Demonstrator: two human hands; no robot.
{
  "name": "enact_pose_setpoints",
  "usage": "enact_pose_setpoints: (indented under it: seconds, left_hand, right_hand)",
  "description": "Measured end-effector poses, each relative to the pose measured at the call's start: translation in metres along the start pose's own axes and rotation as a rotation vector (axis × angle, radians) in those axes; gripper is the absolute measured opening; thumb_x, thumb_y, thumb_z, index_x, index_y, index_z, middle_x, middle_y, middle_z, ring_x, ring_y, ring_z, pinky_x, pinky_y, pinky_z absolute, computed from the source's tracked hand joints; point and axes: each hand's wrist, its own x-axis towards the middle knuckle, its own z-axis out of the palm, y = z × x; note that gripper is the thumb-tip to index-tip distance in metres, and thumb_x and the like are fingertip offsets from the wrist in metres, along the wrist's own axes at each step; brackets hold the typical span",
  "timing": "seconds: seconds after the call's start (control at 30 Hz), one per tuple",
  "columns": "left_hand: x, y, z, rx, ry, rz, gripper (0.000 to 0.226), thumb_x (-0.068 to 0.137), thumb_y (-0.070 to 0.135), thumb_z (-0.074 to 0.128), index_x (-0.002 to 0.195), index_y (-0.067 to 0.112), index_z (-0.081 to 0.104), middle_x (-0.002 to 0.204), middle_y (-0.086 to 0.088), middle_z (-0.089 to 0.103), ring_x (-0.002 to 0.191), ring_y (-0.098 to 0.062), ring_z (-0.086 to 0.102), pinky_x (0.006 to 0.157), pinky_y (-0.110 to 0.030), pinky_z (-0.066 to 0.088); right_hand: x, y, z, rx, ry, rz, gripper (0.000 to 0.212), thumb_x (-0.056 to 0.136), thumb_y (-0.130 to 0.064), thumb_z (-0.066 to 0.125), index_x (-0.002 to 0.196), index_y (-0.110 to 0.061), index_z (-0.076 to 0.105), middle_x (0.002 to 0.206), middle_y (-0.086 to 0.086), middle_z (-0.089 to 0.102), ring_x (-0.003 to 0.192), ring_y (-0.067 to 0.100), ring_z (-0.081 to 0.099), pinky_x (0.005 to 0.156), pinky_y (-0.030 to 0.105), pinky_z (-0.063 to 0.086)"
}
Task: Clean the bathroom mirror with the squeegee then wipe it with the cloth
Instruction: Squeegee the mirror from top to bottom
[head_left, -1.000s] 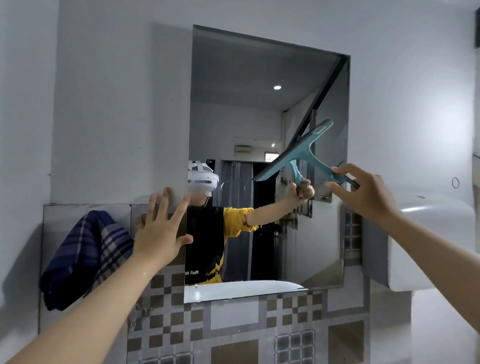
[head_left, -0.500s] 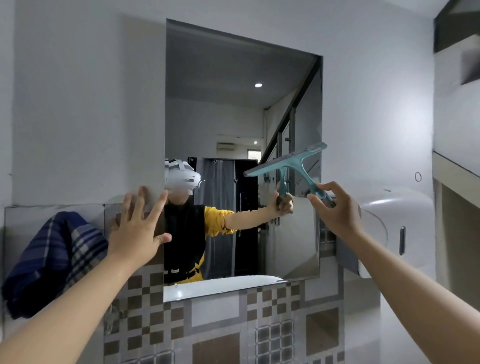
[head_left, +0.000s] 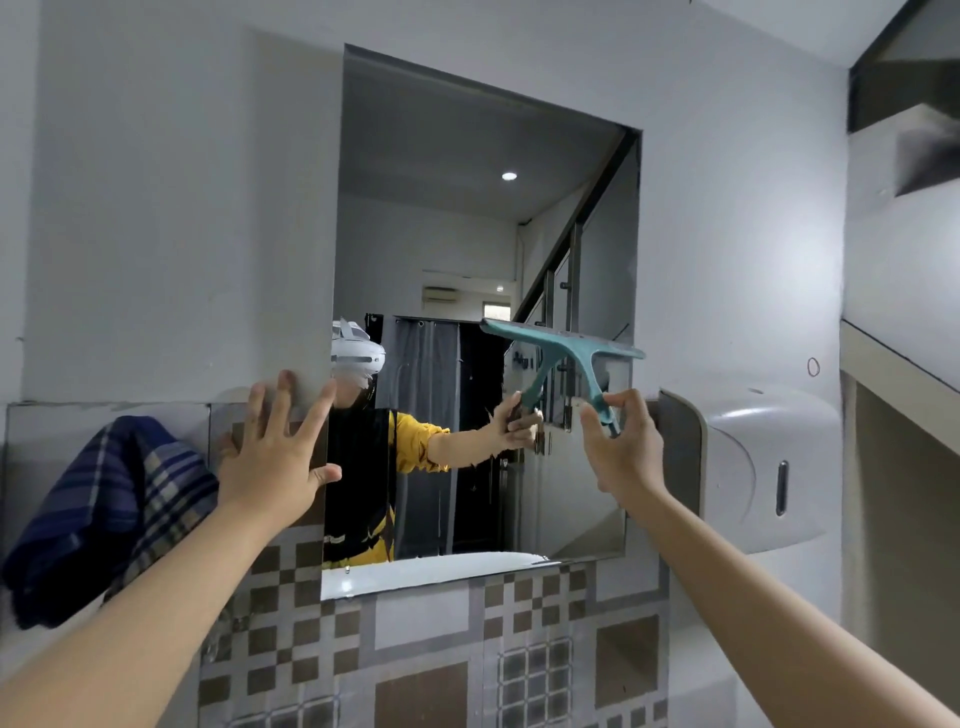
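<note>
Head view: squeegee (head_left: 563, 353) centre-right, blade level on mirror (head_left: 467, 234) for pulling.
Right hand (head_left: 623, 452): fingers pinch handle.
Left hand (head_left: 275, 457): fingers splayed, bracing wall.
Cloth (head_left: 104, 514): lower left, hanging ready.

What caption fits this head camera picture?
Right hand holds a teal squeegee against the mirror; left hand spread open, cloth hanging nearby.

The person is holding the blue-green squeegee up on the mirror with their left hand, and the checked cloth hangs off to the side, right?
Not quite: the head view shows the right hand holding the teal squeegee on the mirror. The left hand is spread flat by the mirror's left edge. The checked cloth does hang off to the side.
</note>
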Motion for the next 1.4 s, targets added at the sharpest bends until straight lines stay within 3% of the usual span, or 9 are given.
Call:
enact_pose_setpoints:
  seconds: [0.07,0.23,0.37,0.5,0.57,0.77,1.0,1.13,1.4]
  left_hand:
    - [0.0,0.001,-0.001,-0.001,-0.002,-0.004,0.101,0.079,0.056,0.056,0.141,0.042,-0.022,0.157,-0.01,-0.016,0.143,-0.036,-0.017,0.104,-0.068,0.02]
    - [-0.001,0.005,-0.003,-0.003,-0.015,-0.027,0.1,0.081,0.054,0.056,0.14,0.043,-0.024,0.158,-0.011,-0.012,0.142,-0.036,-0.018,0.103,-0.068,0.028]
    - [-0.004,0.007,-0.008,-0.019,-0.01,-0.013,0.094,0.082,0.056,0.053,0.144,0.04,-0.017,0.158,-0.014,-0.007,0.142,-0.04,-0.015,0.099,-0.07,0.029]
    - [-0.009,0.007,-0.011,0.029,0.017,0.034,0.105,0.065,0.045,0.078,0.148,0.03,0.016,0.151,-0.025,0.025,0.137,-0.052,0.018,0.08,-0.071,0.043]
    - [-0.013,0.003,-0.008,0.048,0.008,0.056,0.105,0.067,0.047,0.076,0.148,0.035,0.011,0.155,-0.022,0.016,0.139,-0.05,0.014,0.085,-0.07,0.043]
    - [-0.034,-0.008,0.0,0.055,0.014,0.097,0.111,0.06,0.047,0.08,0.148,0.032,0.016,0.156,-0.021,0.005,0.137,-0.051,0.019,0.081,-0.064,0.049]
    - [-0.039,-0.004,0.007,0.011,0.006,0.074,0.113,0.071,0.052,0.07,0.144,0.038,-0.014,0.154,-0.015,-0.024,0.141,-0.043,-0.013,0.098,-0.061,0.042]
    - [-0.042,-0.006,0.008,-0.006,0.035,0.091,0.114,0.057,0.049,0.081,0.149,0.03,0.015,0.157,-0.021,0.002,0.14,-0.048,0.007,0.075,-0.055,0.055]
    - [-0.043,-0.012,0.019,-0.034,0.062,0.118,0.106,0.069,0.056,0.071,0.148,0.036,0.005,0.157,-0.015,-0.011,0.14,-0.045,-0.008,0.069,-0.051,0.057]
  right_hand:
    - [-0.008,-0.009,0.009,0.035,0.013,0.048,0.015,0.092,-0.034,0.058,0.098,-0.026,0.047,0.09,0.007,0.061,0.054,0.019,0.055,0.05,0.042,0.056]
    - [-0.027,-0.044,0.039,0.273,0.082,0.268,0.016,0.094,-0.031,0.053,0.102,-0.02,0.045,0.083,0.011,0.06,0.044,0.018,0.048,0.032,0.018,0.037]
    - [-0.038,-0.073,0.06,0.42,0.098,0.415,0.019,0.095,-0.031,0.05,0.105,-0.018,0.042,0.081,0.009,0.059,0.035,0.016,0.047,0.032,0.018,0.035]
    - [-0.051,-0.099,0.079,0.555,0.067,0.494,0.013,0.093,-0.026,0.05,0.096,-0.02,0.039,0.083,0.013,0.063,0.04,0.019,0.052,0.037,0.022,0.043]
    - [-0.059,-0.109,0.092,0.568,0.054,0.498,0.016,0.091,-0.027,0.052,0.088,-0.023,0.037,0.088,0.017,0.066,0.046,0.022,0.056,0.043,0.027,0.048]
    - [-0.095,-0.137,0.121,0.579,-0.067,0.412,0.017,0.096,-0.025,0.051,0.101,-0.015,0.038,0.067,0.005,0.055,0.021,0.006,0.043,0.032,0.018,0.04]
    - [-0.129,-0.139,0.162,0.506,-0.055,0.243,0.022,0.09,-0.03,0.056,0.086,-0.031,0.035,0.083,0.006,0.063,0.07,0.029,0.068,0.061,0.048,0.06]
    - [-0.134,-0.124,0.156,0.364,-0.04,0.13,0.018,0.091,-0.033,0.059,0.097,-0.028,0.042,0.084,0.0,0.062,0.075,0.024,0.066,0.06,0.039,0.058]
    - [-0.121,-0.073,0.113,0.019,-0.097,-0.193,0.024,0.09,-0.032,0.063,0.11,-0.021,0.055,0.061,-0.017,0.052,0.039,0.0,0.038,0.041,0.02,0.034]
